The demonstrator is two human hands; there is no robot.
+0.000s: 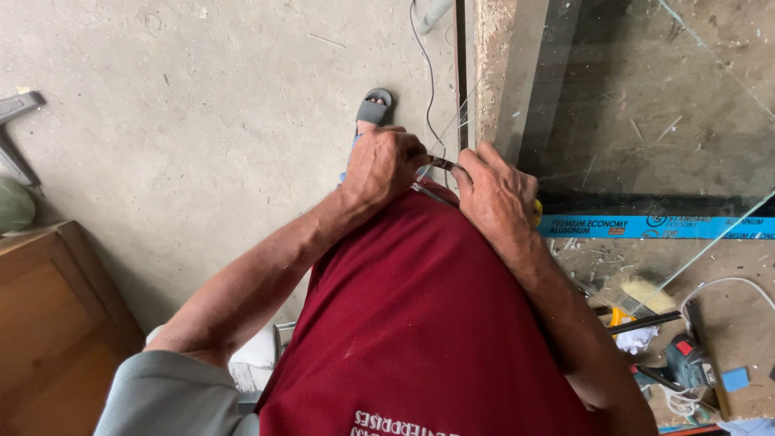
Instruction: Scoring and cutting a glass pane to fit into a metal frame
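Over a bare concrete floor (202,121), a small metal tool (441,162) was gripped between the clenched left hand (379,165) and right hand (496,198), at twelve o'clock; steadiness against the glass pane (646,105) was judged essential.

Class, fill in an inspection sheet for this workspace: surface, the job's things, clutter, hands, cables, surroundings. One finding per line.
Surface: glass sheet on a bench, blue strip along its near edge.
Job's things: small dark-tipped tool between both hands at the glass edge; what it is cannot be told.
Clutter: brush, power drill, rag on the bench.
Hands: left hand and right hand both closed on the tool.
Cables: white cable; thin dark wire on the floor.
Surroundings: concrete floor, wooden cabinet, sandalled foot.
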